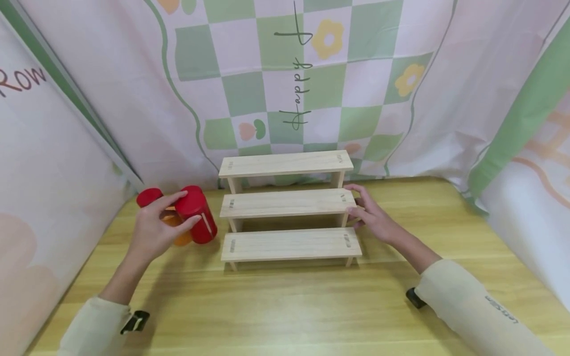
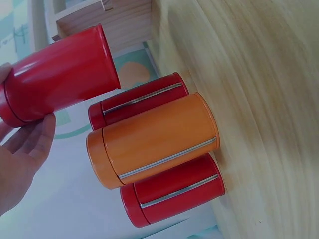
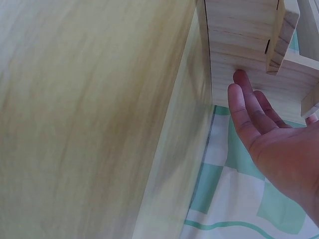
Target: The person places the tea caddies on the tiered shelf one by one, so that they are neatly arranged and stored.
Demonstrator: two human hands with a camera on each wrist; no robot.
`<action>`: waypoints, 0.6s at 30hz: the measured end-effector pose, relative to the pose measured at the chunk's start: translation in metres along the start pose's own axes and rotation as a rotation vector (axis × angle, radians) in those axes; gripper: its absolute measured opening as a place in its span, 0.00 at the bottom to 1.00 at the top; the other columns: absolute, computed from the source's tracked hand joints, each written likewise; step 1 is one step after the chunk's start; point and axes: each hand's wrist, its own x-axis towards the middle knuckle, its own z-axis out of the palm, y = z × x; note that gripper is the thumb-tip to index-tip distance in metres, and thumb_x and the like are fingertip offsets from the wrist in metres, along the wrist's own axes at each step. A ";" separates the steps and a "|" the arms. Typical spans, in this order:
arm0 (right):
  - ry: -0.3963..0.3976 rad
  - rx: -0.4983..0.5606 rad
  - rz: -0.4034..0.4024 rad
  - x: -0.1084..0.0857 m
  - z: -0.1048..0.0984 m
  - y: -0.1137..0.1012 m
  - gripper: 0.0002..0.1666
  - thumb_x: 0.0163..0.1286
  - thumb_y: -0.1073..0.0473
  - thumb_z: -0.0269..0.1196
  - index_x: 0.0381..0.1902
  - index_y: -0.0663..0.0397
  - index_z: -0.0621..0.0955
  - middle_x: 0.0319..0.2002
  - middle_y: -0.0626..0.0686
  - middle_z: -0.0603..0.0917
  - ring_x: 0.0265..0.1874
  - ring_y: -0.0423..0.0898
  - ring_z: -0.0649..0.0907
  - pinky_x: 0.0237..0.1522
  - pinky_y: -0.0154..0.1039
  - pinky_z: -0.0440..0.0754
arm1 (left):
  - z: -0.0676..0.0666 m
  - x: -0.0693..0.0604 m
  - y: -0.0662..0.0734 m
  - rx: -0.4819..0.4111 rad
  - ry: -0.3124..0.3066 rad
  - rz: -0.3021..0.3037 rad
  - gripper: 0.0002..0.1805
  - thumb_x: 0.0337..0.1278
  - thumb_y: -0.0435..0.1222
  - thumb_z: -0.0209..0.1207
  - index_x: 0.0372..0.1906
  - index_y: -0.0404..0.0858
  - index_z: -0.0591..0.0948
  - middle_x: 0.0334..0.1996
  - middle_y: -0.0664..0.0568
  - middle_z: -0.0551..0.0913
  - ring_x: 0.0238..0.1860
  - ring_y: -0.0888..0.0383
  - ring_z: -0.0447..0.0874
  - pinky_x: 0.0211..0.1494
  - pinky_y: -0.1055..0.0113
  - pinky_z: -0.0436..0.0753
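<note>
Red canister (image 1: 202, 207) gripped in my left hand (image 1: 153, 227), right hand (image 1: 371, 217) at the wooden rack (image 1: 289, 201)

My left forearm slanted forward and a little rightward, with the palm on the canister's left. That hand gripped: the thumb lay along the near side, and the fingers curled round the far side of the lid end. My right forearm slanted in from the lower right. Its fingers were mostly straight and parted, touching the rack around the right end of its middle step. Cream sleeves (image 1: 472, 296) covered both forearms.

The canister hung beneath my left fingers, its base raised off the tabletop (image 1: 289, 306). It was glossy red, with a lid seam near my fingertips and a pale strip down the side away from my palm. Lower than those fingers, an orange canister (image 2: 154, 144) stood between two more red canisters (image 2: 174, 191), each of the three with a silver strip.

A narrow gap lay between the canister in my left fingers and the rack's left end. From there three pale steps ran across to my right fingers. Beyond both hands the tabletop's far edge met a patterned curtain (image 1: 285, 49). Bare wood stretched nearer to me than my fingers, and more ran out to the right of my right hand.
</note>
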 end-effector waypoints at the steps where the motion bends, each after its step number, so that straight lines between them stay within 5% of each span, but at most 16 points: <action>1: 0.000 -0.001 0.000 0.000 0.000 0.000 0.34 0.83 0.59 0.48 0.79 0.58 0.50 0.47 0.69 0.76 0.42 0.60 0.79 0.41 0.54 0.85 | 0.000 0.000 0.000 0.000 0.002 0.004 0.31 0.54 0.32 0.76 0.63 0.30 0.80 0.53 0.34 0.84 0.45 0.39 0.86 0.45 0.80 0.79; 12: 0.002 0.003 -0.006 0.000 0.000 0.002 0.33 0.83 0.59 0.48 0.79 0.57 0.51 0.49 0.71 0.76 0.42 0.59 0.79 0.40 0.54 0.85 | -0.005 0.007 0.007 -0.007 0.061 0.008 0.30 0.57 0.33 0.74 0.64 0.31 0.80 0.54 0.36 0.83 0.50 0.42 0.82 0.45 0.87 0.74; 18: 0.006 0.004 -0.014 0.001 0.001 0.002 0.33 0.83 0.60 0.48 0.78 0.59 0.51 0.46 0.69 0.77 0.42 0.58 0.79 0.39 0.53 0.85 | -0.005 0.012 0.012 -0.020 0.123 0.011 0.29 0.56 0.33 0.74 0.64 0.33 0.81 0.54 0.39 0.85 0.47 0.56 0.78 0.46 0.84 0.74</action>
